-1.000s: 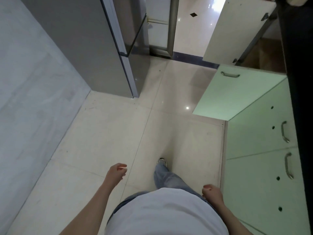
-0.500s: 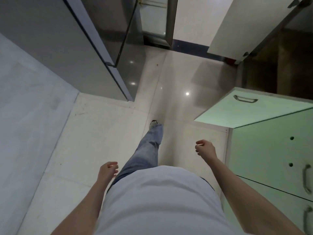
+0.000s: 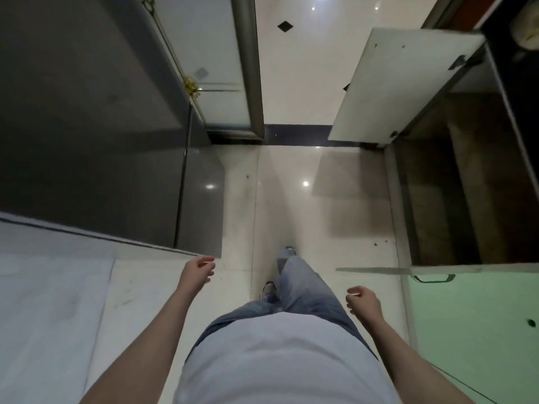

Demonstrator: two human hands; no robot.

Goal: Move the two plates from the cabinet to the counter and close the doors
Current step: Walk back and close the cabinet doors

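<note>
A low cabinet [image 3: 466, 199] stands open on the right, its inside dark and brownish. Its far door [image 3: 393, 86] is white and swung out over the floor. The near door [image 3: 408, 270] shows edge-on with a metal handle. No plate shows in the cabinet from here. My left hand [image 3: 195, 272] hangs loosely curled over the floor, holding nothing. My right hand [image 3: 364, 301] hangs the same way, a little left of the near door. The black counter edge [image 3: 519, 83] runs along the far right.
A tall grey fridge [image 3: 102, 141] fills the left side. Pale green cabinet fronts [image 3: 481, 330] line the lower right. A glass sliding door with a metal frame [image 3: 248, 68] stands ahead. My legs and shoes are on the shiny tiled floor [image 3: 291, 185] between fridge and cabinet.
I have walked forward, so the open cabinet and fridge are closer. My right hand dropped back beside my hip and my left hand swung forward. Both stay empty.
</note>
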